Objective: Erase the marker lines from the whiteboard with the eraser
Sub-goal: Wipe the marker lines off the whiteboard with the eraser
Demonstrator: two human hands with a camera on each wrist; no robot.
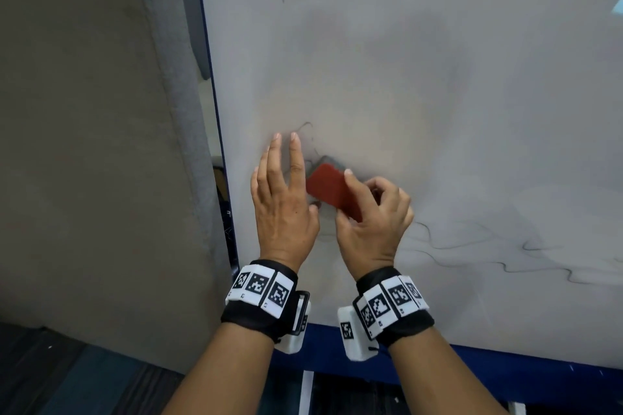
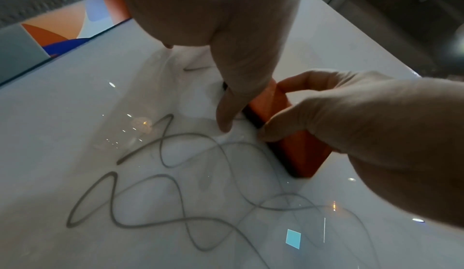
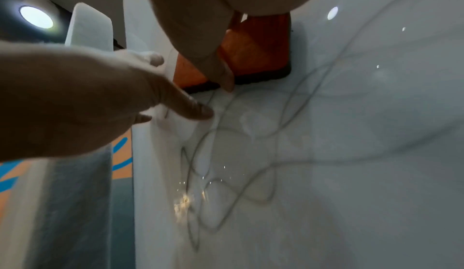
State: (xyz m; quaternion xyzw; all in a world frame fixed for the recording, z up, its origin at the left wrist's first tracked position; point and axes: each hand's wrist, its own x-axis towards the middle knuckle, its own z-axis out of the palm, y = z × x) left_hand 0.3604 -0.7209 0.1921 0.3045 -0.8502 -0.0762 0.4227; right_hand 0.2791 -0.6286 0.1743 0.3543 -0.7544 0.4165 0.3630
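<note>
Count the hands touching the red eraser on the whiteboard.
1. The right hand grips the eraser against the whiteboard. The left hand lies beside it with fingers straight on the board; whether its thumb touches the eraser cannot be told.

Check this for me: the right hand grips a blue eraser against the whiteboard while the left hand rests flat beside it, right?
Not quite: the eraser is red, not blue, as the head view shows. The right hand does grip it against the whiteboard, the left hand flat beside it.

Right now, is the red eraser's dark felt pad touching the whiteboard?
Touching: the right wrist view shows the red eraser with its felt edge flat against the whiteboard, no gap.
</note>
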